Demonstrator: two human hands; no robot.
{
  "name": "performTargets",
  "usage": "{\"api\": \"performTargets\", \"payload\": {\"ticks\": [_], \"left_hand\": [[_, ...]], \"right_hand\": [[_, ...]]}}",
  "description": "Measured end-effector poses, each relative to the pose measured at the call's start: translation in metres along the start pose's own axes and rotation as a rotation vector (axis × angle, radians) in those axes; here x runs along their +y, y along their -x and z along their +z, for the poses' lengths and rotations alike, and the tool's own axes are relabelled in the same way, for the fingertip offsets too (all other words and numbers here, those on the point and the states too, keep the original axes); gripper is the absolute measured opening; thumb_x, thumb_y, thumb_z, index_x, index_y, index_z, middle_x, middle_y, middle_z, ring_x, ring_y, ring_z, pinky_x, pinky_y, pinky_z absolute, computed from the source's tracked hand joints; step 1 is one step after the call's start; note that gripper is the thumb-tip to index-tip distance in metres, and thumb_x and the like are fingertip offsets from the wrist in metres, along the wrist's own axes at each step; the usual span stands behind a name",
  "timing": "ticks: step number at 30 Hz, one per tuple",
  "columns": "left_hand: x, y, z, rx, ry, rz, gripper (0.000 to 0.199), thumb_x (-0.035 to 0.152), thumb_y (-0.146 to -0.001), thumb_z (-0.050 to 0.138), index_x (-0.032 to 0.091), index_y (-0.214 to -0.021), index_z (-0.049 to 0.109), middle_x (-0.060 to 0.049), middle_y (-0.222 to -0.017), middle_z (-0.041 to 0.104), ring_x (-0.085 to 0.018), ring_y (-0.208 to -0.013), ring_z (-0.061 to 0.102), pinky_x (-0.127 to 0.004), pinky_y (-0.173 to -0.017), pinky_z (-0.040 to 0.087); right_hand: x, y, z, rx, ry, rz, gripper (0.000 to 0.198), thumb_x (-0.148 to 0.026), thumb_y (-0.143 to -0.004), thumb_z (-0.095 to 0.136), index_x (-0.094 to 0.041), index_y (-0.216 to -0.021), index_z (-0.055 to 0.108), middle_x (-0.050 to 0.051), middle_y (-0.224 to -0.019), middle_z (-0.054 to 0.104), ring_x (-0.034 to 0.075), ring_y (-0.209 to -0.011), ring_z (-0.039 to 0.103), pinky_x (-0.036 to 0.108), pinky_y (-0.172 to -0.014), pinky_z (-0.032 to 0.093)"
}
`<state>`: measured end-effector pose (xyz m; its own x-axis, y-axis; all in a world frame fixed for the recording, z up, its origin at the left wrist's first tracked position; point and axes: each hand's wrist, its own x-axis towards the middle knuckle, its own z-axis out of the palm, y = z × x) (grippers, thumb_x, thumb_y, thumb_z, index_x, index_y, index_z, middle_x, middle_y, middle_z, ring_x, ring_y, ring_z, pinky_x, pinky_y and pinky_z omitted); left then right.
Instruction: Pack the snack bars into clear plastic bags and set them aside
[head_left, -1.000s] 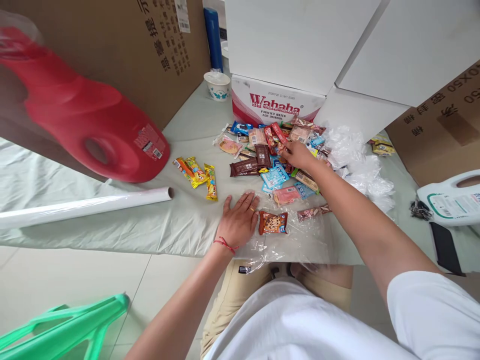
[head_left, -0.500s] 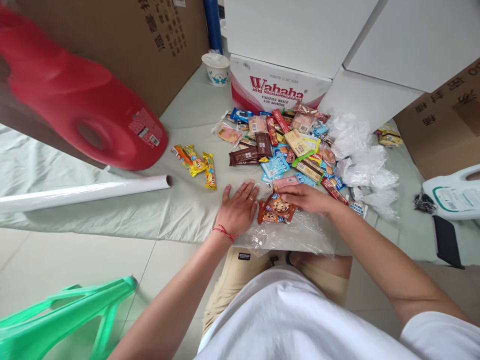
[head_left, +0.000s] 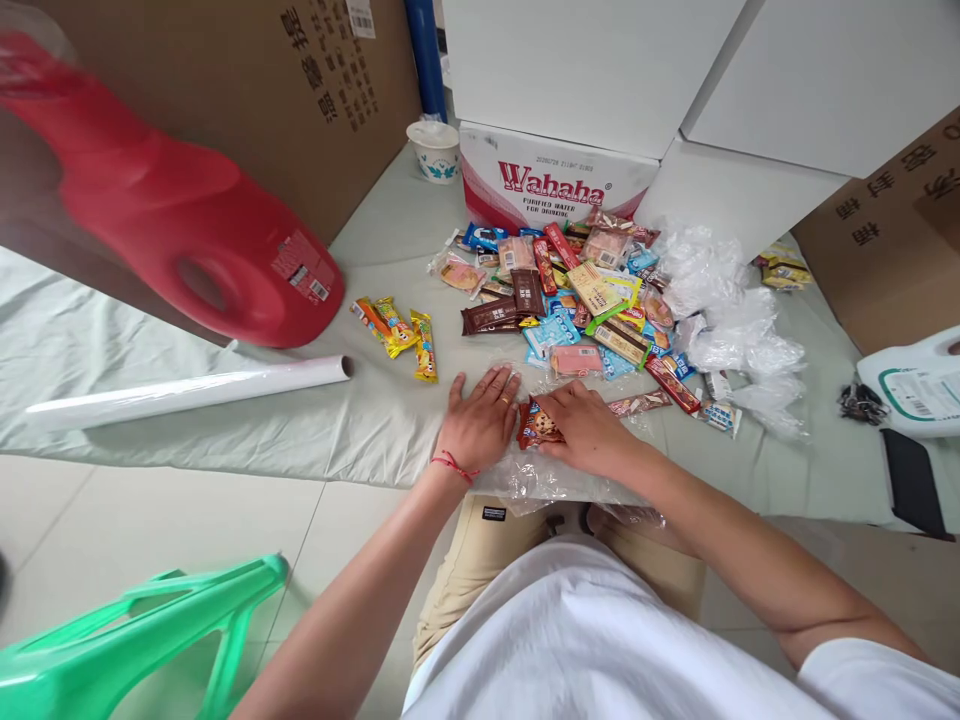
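My left hand (head_left: 480,418) lies flat on the cloth-covered table (head_left: 300,430), fingers stretched out and apart, at the edge of a clear plastic bag (head_left: 551,482). Just right of it, my right hand (head_left: 589,428) is closed over brown cookie packets (head_left: 534,425) that rest on the bag. The fingers partly cover these packets, so their number is hidden. Beyond both hands spreads a heap of wrapped snacks, among them a pink packet (head_left: 576,360), a dark brown bar (head_left: 527,292) and a beige packet (head_left: 594,290). Several yellow snack packets (head_left: 424,347) lie to the left.
A red jug (head_left: 247,250) and a white roll (head_left: 187,390) occupy the left side. Behind the heap stand a Wahaha carton (head_left: 555,180) and a paper cup (head_left: 435,152). Crumpled clear bags (head_left: 720,300), a white bottle (head_left: 919,385) and a black phone-like slab (head_left: 911,480) are rightward.
My right hand has come down over the brown cookie packets and shifted slightly toward my body, covering more of them. My left hand stays flat. The camera view has shifted a little.
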<state>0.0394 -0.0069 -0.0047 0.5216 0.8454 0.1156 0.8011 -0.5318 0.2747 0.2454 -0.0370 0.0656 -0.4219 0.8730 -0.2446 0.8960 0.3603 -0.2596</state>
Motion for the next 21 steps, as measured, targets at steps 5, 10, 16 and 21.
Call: {"api": "performTargets", "payload": {"ticks": [5, 10, 16, 21], "left_hand": [[0.0, -0.001, 0.0, -0.005, 0.002, -0.001, 0.055, 0.036, -0.11, 0.024, 0.023, -0.158, 0.048, -0.01, -0.168, 0.041, -0.028, -0.156, 0.041, -0.066, -0.128, 0.019], [-0.002, -0.001, 0.001, 0.001, -0.001, 0.0, 0.054, 0.036, -0.11, 0.024, 0.024, -0.157, 0.049, -0.009, -0.168, 0.041, -0.028, -0.155, 0.041, -0.064, -0.129, 0.019], [-0.003, 0.0, 0.0, -0.01, 0.0, -0.001, 0.055, 0.037, -0.111, 0.024, 0.023, -0.157, 0.048, -0.01, -0.168, 0.042, -0.027, -0.156, 0.041, -0.064, -0.129, 0.019], [-0.001, -0.001, -0.003, -0.027, 0.008, -0.017, 0.053, 0.04, -0.109, 0.031, 0.025, -0.157, 0.049, -0.01, -0.167, 0.044, -0.029, -0.155, 0.041, -0.066, -0.128, 0.021]], "right_hand": [[0.006, 0.002, 0.003, -0.046, 0.016, -0.069, 0.053, -0.027, -0.09, 0.071, -0.014, -0.141, 0.061, 0.017, -0.126, 0.067, 0.036, -0.119, 0.052, 0.051, -0.101, 0.046], [0.018, 0.011, 0.004, 0.001, -0.02, -0.108, 0.064, -0.033, -0.091, 0.074, -0.016, -0.15, 0.053, 0.019, -0.14, 0.061, 0.037, -0.129, 0.05, 0.054, -0.108, 0.044], [0.016, 0.059, 0.001, 0.465, -0.127, -0.189, 0.074, -0.058, -0.095, 0.068, -0.02, -0.154, 0.047, 0.018, -0.146, 0.056, 0.035, -0.135, 0.048, 0.055, -0.115, 0.042], [0.003, 0.101, 0.043, 0.488, 0.022, -0.139, 0.073, -0.041, -0.093, 0.075, -0.016, -0.155, 0.045, 0.019, -0.143, 0.058, 0.037, -0.129, 0.048, 0.057, -0.111, 0.043]]}}
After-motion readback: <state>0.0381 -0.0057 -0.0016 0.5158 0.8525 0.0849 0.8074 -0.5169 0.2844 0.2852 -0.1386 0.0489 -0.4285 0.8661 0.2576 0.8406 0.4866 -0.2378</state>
